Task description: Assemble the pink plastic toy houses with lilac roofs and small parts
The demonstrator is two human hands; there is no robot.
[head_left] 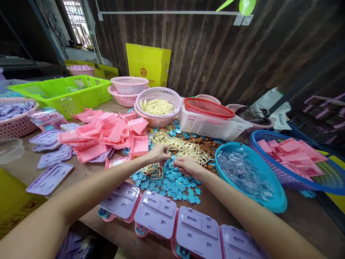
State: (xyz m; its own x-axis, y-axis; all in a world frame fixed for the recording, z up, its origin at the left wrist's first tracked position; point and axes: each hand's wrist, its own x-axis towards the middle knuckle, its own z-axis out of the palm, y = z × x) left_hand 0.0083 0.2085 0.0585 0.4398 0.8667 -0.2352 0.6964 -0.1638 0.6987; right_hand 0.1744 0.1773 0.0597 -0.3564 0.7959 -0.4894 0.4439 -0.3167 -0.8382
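My left hand (159,154) is closed in a pinch over the middle of the table, and whatever it holds is too small to make out. Close beside it, my right hand (186,165) also has its fingers pressed together, with their contents hidden. Beneath both hands spreads a heap of small blue plastic pieces (175,183). Cream plastic part frames (188,149) lie just beyond the fingertips. In front of me runs a row of purple-topped pink boxes (155,212).
Left lie pink plastic trays (115,129) and purple panels (50,178). A lilac basket (176,95) of cream sticks stands behind. A turquoise basin (275,196) of clear parts sits right, beside a blue basket (334,180). Further back are a green crate (99,91) and white crate (207,124).
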